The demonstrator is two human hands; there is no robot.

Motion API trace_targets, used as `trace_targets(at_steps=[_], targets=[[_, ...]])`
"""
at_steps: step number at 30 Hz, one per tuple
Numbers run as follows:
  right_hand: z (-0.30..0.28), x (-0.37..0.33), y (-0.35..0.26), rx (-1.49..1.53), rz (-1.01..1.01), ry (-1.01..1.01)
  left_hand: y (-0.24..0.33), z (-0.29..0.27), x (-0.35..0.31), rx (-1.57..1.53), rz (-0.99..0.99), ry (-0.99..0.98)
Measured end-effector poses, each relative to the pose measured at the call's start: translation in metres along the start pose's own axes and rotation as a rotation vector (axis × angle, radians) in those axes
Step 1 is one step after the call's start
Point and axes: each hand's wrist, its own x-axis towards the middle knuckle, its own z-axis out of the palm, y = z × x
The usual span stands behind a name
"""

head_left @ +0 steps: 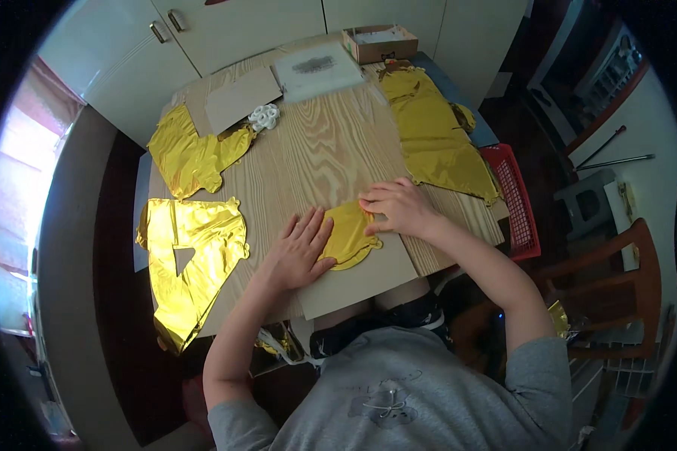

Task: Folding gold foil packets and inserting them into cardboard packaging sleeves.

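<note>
A folded gold foil balloon (347, 239) lies flat on a sheet of grey-brown cardboard (368, 289) at the table's near edge. My left hand (297, 255) rests palm down over the balloon's left side, fingers stretched and apart. At its upper right edge, my right hand (400, 210) touches the foil with bent fingertips, the thumb held apart from them. A small orange-red patch shows under those fingertips; what it is I cannot make out.
Flat gold foil balloons lie on the wooden table (331, 143): one at near left (195, 263), one at far left (195, 154), a stack at right (436, 131). Behind are a white coiled bundle (263, 117), a cardboard piece (241, 98) and an open box (384, 51). A red basket (515, 203) stands right.
</note>
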Motion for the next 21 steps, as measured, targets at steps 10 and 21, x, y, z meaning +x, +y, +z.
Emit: trace_targets(at_steps=[10, 21], targets=[[-0.017, 0.002, -0.017, -0.061, 0.095, -0.218, 0.014, -0.007, -0.02, 0.155, -0.022, -0.015], [-0.024, 0.005, -0.02, -0.09, 0.084, -0.286, 0.028, -0.022, -0.028, -0.017, 0.068, -0.062]])
